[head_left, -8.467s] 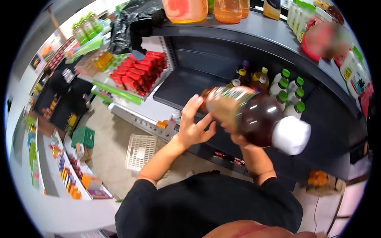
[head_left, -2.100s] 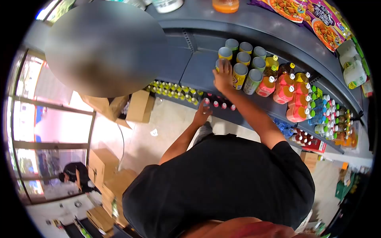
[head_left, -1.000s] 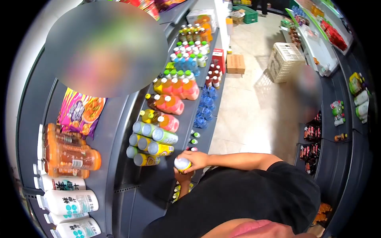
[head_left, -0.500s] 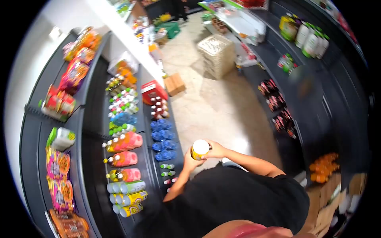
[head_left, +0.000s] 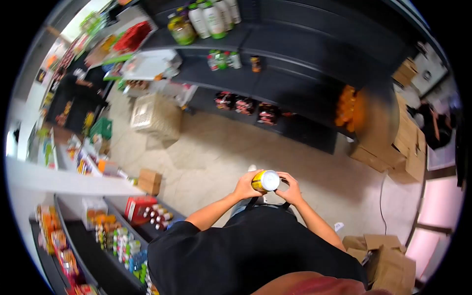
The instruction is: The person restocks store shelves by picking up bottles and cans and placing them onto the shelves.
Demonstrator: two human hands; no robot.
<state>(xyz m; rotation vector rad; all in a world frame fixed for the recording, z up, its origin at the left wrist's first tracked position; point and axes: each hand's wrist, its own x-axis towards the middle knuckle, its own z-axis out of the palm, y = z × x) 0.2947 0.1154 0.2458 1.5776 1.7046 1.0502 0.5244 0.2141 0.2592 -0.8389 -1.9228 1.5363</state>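
Note:
In front of my waist is a yellow drink can (head_left: 266,181), tilted so that its pale round end faces up toward me. My left hand (head_left: 244,186) is closed around its left side. From the other side my right hand (head_left: 291,191) curls in a C shape, thumb and fingertips at the can's rim, with a gap between palm and can. The can's far side is hidden.
Ahead runs a dark shelf unit (head_left: 295,88) with white bottles (head_left: 212,20), black-and-pink packs (head_left: 244,104) and orange bottles (head_left: 345,108). A beige crate (head_left: 156,118) stands on the floor. Cardboard boxes (head_left: 393,265) sit at right. People are at far left and right.
My view and body have swung right, from the stocked drink shelves toward the dark shelf unit. The can stays in my hands; my right hand's grip has loosened into a wider curl.

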